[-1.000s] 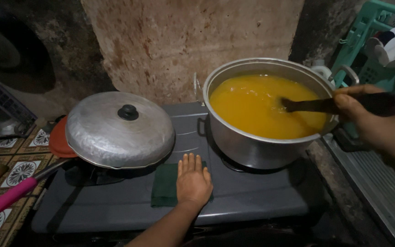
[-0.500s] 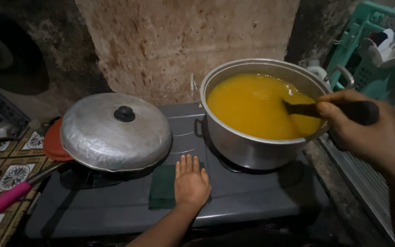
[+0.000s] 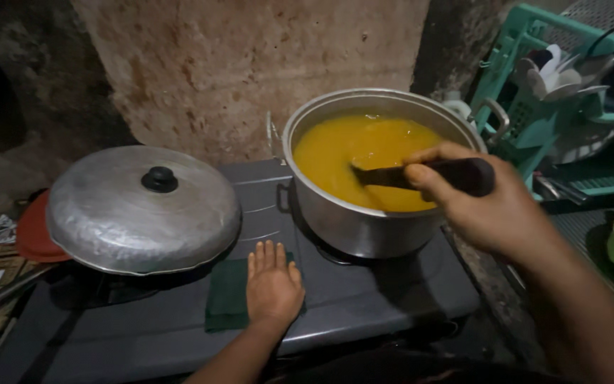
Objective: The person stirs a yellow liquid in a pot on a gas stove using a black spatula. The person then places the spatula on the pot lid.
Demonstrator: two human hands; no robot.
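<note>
A domed metal lid [image 3: 143,210] sits left of the left hand [image 3: 273,284], whose fingers lie flat, released, on a green cloth [image 3: 225,302]. The right hand [image 3: 495,206] fingers clench a dark ladle [image 3: 421,174] dipping into the pot [image 3: 364,220] of yellow soup.

Metal cookware on a dull grey stove, against a rough wall.

The pot [image 3: 364,227] is brushed metal with a soft shine, holding thick, opaque orange liquid [image 3: 349,146]. The domed lid [image 3: 143,213] to the left is scuffed, matt metal with a glossy black knob [image 3: 159,179]. The stove [image 3: 364,299] top looks like smooth painted metal. The green cloth [image 3: 225,295] is soft and matt. The dark spoon handle [image 3: 463,174] looks smooth. The wall [image 3: 250,64] is coarse, pitted plaster. The rack [image 3: 527,99] on the right is glossy turquoise plastic.
</note>
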